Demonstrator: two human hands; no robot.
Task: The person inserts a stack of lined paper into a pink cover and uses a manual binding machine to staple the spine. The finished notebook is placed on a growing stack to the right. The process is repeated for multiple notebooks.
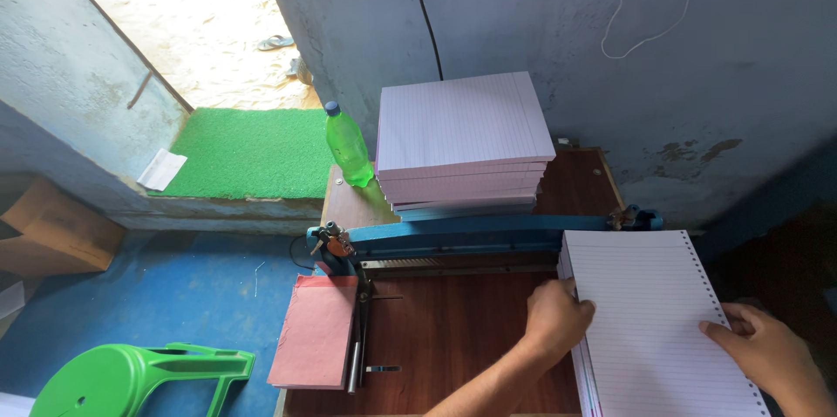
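On the table's right side lies a sheaf of ruled, punched paper, top edge up against the blue punching bar. Left hand curls over the sheaf's left edge, fingers gripping it; right hand rests on the perforated right edge, fingers flat on the top sheet, pinning rather than clenching. To do this well, I'd say, keep both edges squared and the top pushed evenly against the bar, so no sheets fan out; a few already look slightly stepped at the lower left.

Behind the bar, at the table's back edge, sits a tall stack of the same lilac ruled paper, layers a little offset. Pink card overhangs the left edge. A cardboard box sits far left on the floor. Green bottle, blue cap, stands at the back left corner; any label is too small to tell.
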